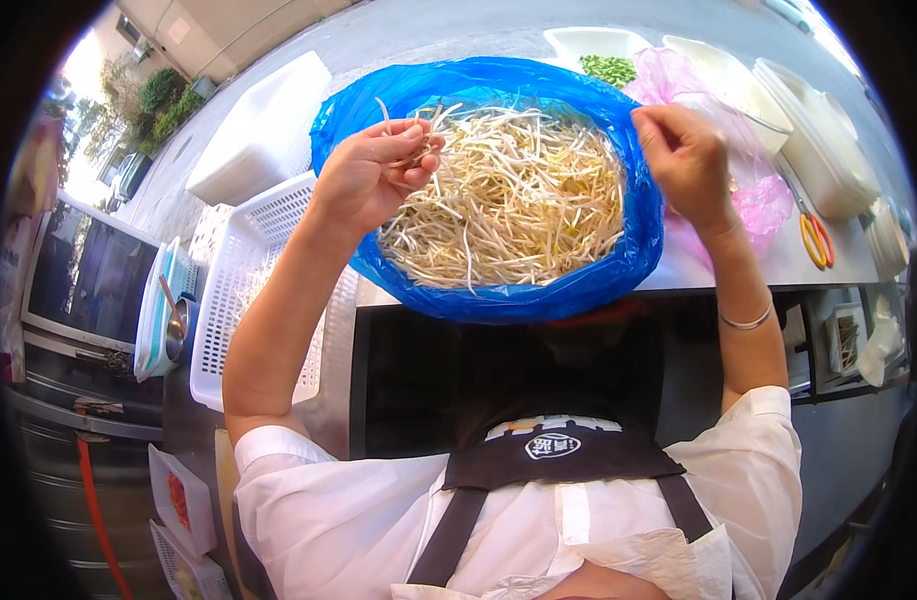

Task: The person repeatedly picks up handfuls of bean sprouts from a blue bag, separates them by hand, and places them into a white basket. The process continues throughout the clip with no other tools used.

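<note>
A blue plastic bag (354, 100) lies wide open in front of me, its rim rolled out around a large heap of bean sprouts (519, 200). My left hand (379, 170) is raised over the bag's left side, its fingers curled round a small bunch of bean sprouts, some tips poking out above. At the right rim, my right hand (687, 165) is closed, thumb and forefinger pressed together beside the blue plastic. What they pinch, if anything, is too small to make out. Left of the bag, a white perforated basket (224, 310) holds some loose sprouts, partly hidden by my left forearm.
A white tub (264, 120) stands at the far left. Pink plastic bags (754, 210), orange-handled scissors (817, 240) and a lidded white container (819, 140) lie on the right. Chopped greens (609, 70) sit in a bin at the back. A ladle (175, 335) rests at the left.
</note>
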### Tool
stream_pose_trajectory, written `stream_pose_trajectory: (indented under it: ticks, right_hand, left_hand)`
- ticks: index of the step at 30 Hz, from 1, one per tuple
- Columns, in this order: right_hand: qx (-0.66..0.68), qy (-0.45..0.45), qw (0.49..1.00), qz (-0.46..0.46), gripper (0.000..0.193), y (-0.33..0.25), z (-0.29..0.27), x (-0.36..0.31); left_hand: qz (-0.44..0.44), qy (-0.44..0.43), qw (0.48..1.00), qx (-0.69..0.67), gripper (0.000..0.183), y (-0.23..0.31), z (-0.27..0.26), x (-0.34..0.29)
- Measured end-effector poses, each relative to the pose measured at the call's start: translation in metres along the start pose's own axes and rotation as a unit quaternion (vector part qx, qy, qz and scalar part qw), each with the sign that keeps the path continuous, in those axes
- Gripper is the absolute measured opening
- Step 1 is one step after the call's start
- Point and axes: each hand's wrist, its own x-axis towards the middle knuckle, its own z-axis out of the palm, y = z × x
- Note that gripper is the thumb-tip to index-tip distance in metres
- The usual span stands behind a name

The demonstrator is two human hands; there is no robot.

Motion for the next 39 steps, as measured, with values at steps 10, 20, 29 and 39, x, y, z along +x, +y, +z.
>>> stream_pose_trajectory:
  ticks: [10, 20, 29, 39]
  right_hand:
    - [0.335, -0.152, 0.910, 0.193, 0.021, -0.072, 0.065, -0.008]
    - [0.206, -0.031, 0.978, 0.017, 0.011, -0.080, 0.074, 0.000]
    - [0.039, -0.088, 0.990, -0.106, 0.013, -0.076, 0.086, 0.001]
    - [0.330, -0.204, 0.867, 0.312, 0.012, -0.062, 0.082, 0.010]
  left_hand:
    - [0.038, -0.006, 0.994, 0.099, 0.017, 0.011, 0.031, 0.001]
    - [-0.011, 0.049, 0.994, 0.097, 0.018, -0.005, 0.042, 0.008]
    - [-0.035, 0.032, 0.997, 0.065, 0.018, -0.016, 0.026, 0.010]
    - [-0.028, 0.050, 0.997, 0.050, 0.018, -0.014, 0.017, 0.000]
